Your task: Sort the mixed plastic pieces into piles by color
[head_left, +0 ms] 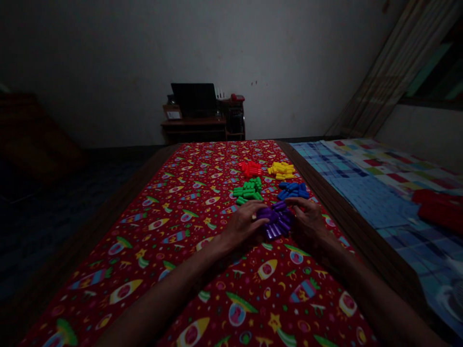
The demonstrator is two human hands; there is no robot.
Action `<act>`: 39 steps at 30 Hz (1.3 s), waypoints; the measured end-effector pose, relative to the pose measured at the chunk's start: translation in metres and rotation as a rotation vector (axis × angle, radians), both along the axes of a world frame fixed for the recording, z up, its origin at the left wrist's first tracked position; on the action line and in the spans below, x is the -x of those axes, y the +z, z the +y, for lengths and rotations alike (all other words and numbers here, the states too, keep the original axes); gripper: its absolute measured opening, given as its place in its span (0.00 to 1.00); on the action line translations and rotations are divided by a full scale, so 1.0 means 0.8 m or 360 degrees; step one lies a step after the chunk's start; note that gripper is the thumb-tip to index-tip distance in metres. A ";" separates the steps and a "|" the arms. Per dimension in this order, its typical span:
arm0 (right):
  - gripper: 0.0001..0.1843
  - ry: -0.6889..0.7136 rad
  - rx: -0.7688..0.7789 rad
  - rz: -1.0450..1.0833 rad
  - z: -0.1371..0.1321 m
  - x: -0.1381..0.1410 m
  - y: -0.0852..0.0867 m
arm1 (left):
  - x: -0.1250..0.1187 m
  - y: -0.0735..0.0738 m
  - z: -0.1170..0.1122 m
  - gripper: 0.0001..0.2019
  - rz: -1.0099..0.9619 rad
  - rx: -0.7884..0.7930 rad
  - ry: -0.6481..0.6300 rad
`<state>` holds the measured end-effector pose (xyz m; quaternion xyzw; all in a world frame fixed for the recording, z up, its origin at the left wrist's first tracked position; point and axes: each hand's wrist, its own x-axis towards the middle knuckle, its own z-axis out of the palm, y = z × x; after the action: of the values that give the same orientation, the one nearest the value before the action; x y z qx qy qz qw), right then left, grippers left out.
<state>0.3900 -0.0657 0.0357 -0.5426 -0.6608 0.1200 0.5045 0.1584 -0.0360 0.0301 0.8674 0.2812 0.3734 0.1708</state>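
The left hand (241,226) and right hand (307,219) were close together, cupping purple plastic pegs (275,230) from both sides on a red printed cloth (144,250). Beyond lay green pegs (248,191), blue pegs (293,191), red pegs (251,168) and yellow pegs (281,170), seemingly kept apart by colour.

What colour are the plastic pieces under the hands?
Purple: the plastic pieces between the left hand and right hand show best in the head view.
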 end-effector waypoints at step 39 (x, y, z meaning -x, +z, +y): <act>0.22 -0.0350 -0.0173 0.0205 0.024 -0.020 -0.021 | 0.063 -0.012 -0.014 0.27 0.0384 -0.0080 0.0192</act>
<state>0.4058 -0.0463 0.0187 -0.5747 -0.5693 0.0626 0.5845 0.1079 -0.0476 0.0204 0.8914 0.3420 0.2830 0.0912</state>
